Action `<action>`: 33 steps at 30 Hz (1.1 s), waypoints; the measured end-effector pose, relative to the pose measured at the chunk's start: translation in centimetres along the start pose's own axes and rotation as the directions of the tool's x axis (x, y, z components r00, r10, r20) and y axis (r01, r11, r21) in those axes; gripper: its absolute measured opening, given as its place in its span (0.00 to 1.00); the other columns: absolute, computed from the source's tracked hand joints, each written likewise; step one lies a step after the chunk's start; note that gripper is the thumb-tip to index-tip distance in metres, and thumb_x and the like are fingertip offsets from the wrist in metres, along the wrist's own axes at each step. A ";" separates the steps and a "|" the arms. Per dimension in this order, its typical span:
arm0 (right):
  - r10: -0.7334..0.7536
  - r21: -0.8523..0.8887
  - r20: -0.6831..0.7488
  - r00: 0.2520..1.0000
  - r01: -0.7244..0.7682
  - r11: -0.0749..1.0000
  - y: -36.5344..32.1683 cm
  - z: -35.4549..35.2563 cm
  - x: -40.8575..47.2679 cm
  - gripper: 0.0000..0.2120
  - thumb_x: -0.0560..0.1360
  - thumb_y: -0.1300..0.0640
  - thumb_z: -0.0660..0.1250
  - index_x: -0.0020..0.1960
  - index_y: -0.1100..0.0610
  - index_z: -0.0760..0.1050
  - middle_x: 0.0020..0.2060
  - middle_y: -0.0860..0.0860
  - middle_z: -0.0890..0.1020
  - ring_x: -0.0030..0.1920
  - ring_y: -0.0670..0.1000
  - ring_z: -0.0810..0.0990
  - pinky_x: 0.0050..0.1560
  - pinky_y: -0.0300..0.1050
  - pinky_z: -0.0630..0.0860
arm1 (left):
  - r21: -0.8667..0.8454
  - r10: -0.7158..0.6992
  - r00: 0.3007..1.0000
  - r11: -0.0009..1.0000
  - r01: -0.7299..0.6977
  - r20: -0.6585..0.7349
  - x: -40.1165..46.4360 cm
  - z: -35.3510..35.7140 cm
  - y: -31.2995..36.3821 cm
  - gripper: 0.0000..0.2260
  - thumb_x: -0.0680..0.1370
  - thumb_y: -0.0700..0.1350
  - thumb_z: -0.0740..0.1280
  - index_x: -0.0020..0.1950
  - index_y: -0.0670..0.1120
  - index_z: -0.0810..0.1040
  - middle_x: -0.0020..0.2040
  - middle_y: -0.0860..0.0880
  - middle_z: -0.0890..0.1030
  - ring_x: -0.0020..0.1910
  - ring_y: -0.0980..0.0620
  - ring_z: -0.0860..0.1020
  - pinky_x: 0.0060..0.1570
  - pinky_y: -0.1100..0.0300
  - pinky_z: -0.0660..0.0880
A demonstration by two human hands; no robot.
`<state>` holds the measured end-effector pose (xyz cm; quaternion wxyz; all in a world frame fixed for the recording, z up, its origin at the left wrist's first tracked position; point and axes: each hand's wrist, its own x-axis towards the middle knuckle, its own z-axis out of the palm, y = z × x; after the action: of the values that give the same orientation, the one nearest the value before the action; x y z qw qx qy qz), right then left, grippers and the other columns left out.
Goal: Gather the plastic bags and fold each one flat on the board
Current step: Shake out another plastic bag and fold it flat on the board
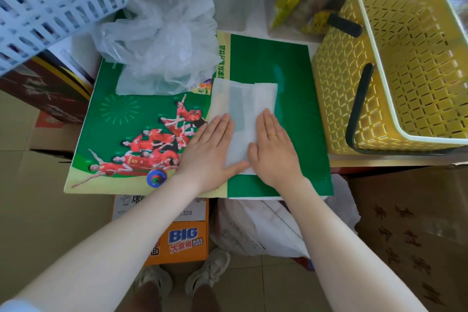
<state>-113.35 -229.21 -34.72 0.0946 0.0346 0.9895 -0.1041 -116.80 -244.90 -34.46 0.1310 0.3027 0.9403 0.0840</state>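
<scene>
A yellow lattice plastic basket (395, 63) stood at the right of the frame, a white slotted crate (50, 0), partly cut off, at upper left. Crumpled clear plastic bags (162, 40) hid the green printed board's (291, 71) upper-left corner. At centre, the left hand (210, 149) and right hand (273, 149) lay flat, fingers straight, pressing a folded translucent white bag (243, 106).

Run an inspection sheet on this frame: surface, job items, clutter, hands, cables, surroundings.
Surface: green printed board, lying flat on stacked boxes.
Job's things: folded plastic bag flat on the board; crumpled clear bags piled at its far left corner.
Clutter: snack packets behind the board.
Hands: left hand and right hand press the folded bag, fingers straight.
Cables: nothing seen.
Surroundings: yellow basket on the right, white basket at far left, orange carton below.
</scene>
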 end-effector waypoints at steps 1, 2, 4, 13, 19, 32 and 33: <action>0.023 -0.026 0.037 0.999 -0.022 0.999 0.3 0.0 0.4 0.35 0.74 0.46 0.39 0.76 0.62 0.46 0.76 0.56 0.49 0.76 0.52 0.48 0.74 0.50 0.47 | 0.014 0.008 1.000 1.000 -0.007 -0.020 0.0 0.1 0.0 0.39 0.73 0.70 0.38 0.75 0.45 0.37 0.76 0.48 0.37 0.74 0.53 0.37 0.68 0.59 0.32; 0.047 -0.055 0.063 0.997 -0.044 0.998 0.6 -0.1 0.9 0.33 0.76 0.45 0.39 0.76 0.60 0.43 0.77 0.54 0.45 0.76 0.50 0.44 0.74 0.49 0.43 | 0.020 0.011 0.999 1.000 -0.010 -0.032 -0.1 0.2 0.0 0.38 0.73 0.68 0.35 0.75 0.46 0.37 0.76 0.48 0.37 0.74 0.52 0.37 0.68 0.58 0.32; 0.110 -0.106 0.094 0.989 -0.100 0.989 0.6 -0.6 2.2 0.31 0.79 0.43 0.43 0.76 0.58 0.39 0.76 0.52 0.42 0.76 0.49 0.42 0.73 0.50 0.39 | 0.023 0.003 1.000 1.000 -0.002 -0.027 0.0 0.3 0.0 0.35 0.75 0.67 0.38 0.75 0.48 0.37 0.75 0.48 0.36 0.74 0.50 0.36 0.68 0.56 0.32; 0.217 -0.120 0.075 0.973 -0.207 0.971 0.7 -1.6 7.2 0.34 0.79 0.40 0.42 0.75 0.59 0.36 0.76 0.53 0.39 0.76 0.51 0.38 0.74 0.52 0.39 | 0.029 -0.037 0.999 0.999 0.037 -0.007 0.2 0.8 -0.1 0.39 0.67 0.70 0.36 0.74 0.53 0.36 0.75 0.43 0.34 0.73 0.47 0.34 0.68 0.55 0.31; -0.100 -0.075 -0.086 0.991 0.094 0.993 0.6 -0.6 -0.2 0.31 0.78 0.45 0.46 0.73 0.65 0.56 0.75 0.59 0.57 0.75 0.58 0.56 0.72 0.54 0.52 | 0.030 -0.053 0.998 0.998 0.052 0.038 0.2 0.5 0.1 0.44 0.68 0.74 0.42 0.74 0.50 0.35 0.74 0.43 0.33 0.73 0.47 0.34 0.72 0.52 0.36; -0.282 -0.082 0.026 0.959 0.283 0.956 3.0 -1.8 -4.3 0.27 0.66 0.52 0.59 0.64 0.60 0.72 0.65 0.59 0.74 0.62 0.59 0.76 0.56 0.53 0.75 | 0.002 0.278 0.956 0.960 -0.280 0.094 -0.9 -0.8 -2.4 0.36 0.70 0.67 0.41 0.74 0.51 0.40 0.71 0.52 0.30 0.69 0.56 0.27 0.65 0.62 0.24; -0.293 -0.067 0.056 0.955 0.296 0.953 3.2 -2.1 -4.1 0.29 0.64 0.54 0.61 0.64 0.60 0.72 0.66 0.58 0.73 0.62 0.59 0.75 0.57 0.53 0.74 | 0.001 0.293 0.950 0.956 -0.295 0.104 -1.1 -0.8 -2.5 0.35 0.70 0.67 0.40 0.73 0.52 0.40 0.72 0.53 0.32 0.70 0.56 0.29 0.64 0.63 0.23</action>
<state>-109.40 -225.88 -32.58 0.1015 -0.1190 0.9844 -0.0806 -117.57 -247.62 -34.08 0.1626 0.4442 0.8775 0.0793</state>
